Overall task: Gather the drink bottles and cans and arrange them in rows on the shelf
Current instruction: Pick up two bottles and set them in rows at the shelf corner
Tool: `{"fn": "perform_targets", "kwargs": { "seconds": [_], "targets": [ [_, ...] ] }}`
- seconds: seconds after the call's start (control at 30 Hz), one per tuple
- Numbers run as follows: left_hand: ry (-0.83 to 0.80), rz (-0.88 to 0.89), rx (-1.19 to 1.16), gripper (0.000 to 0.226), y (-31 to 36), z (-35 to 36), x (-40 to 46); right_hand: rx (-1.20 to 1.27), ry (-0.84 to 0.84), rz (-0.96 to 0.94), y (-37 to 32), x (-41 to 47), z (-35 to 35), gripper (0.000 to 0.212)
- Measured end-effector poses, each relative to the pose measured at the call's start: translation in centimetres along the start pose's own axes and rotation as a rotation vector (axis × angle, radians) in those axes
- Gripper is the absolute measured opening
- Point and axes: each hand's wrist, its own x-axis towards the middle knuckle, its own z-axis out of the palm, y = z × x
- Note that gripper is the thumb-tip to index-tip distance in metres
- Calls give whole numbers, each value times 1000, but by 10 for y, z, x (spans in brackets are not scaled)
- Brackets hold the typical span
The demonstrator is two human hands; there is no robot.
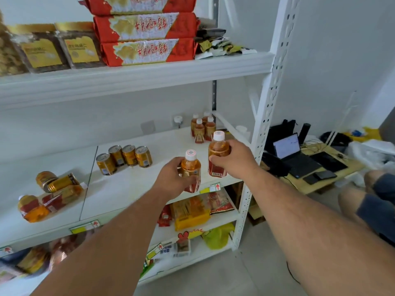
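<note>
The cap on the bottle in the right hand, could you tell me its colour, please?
White, seen best in the head view: the cap tops the amber bottle.

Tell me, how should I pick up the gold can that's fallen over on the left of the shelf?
Grip the fallen gold can round its middle, coming from above. It lies on its side atop the tipped bottles, so its round body faces up and its ends are harder to pinch.

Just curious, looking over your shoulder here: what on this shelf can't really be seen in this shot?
- Bottom shelf goods, head view: blurred, cut by the left arm.
- Label of the bottle in the left hand: covered by fingers.
- Back bottles: labels too small to read.
- Lying bottles and cans: overlapped, count unclear.
</note>
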Motion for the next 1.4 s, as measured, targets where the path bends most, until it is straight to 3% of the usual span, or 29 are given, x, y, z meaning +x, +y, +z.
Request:
{"fn": "perform_targets", "kwargs": {
  "seconds": [0.3,0.8,1.4],
  "targets": [
    [2,-31,14,61,20,51,40,-26,-41,17,43,49,-26,52],
    [-9,-93,20,64,-10,67,162,-44,-68,99,66,169,4,57],
    [112,-173,2,61,-21,118,262,-80,-117,73,113,286,35,47]
  ]
}}
